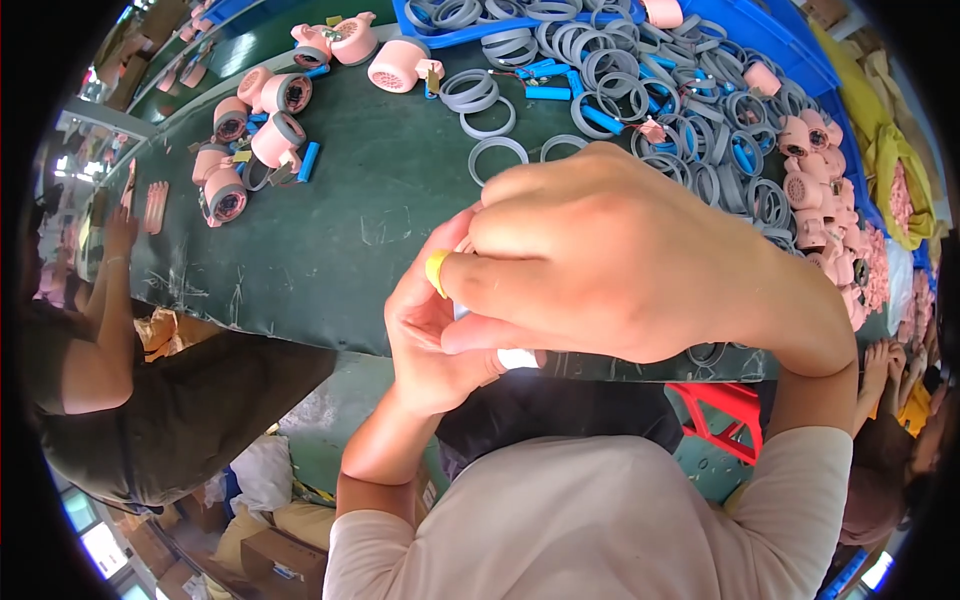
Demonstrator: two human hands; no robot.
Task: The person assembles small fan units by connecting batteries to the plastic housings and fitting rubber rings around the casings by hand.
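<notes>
My right hand (pixel 620 260) is closed in front of my left hand (pixel 425 330), above the front of the green tabletop. Both sets of fingers curl round a small object that they mostly cover; a pinkish sliver and a pale grey bit show between them, too little to name it. A yellow band wraps a fingertip at my right hand, and white tape circles my left thumb. Just beyond the hands lie loose grey rings (pixel 497 157). Blue cylindrical cells (pixel 548 93) are scattered among the rings behind.
Pink round housings with grilles (pixel 277 140) stand at the far left, more (pixel 805 190) at the right. A heap of grey rings spills from a blue bin (pixel 790 45). A co-worker's arm (pixel 112 300) reaches in at left; a red stool (pixel 722 415) stands below the table edge.
</notes>
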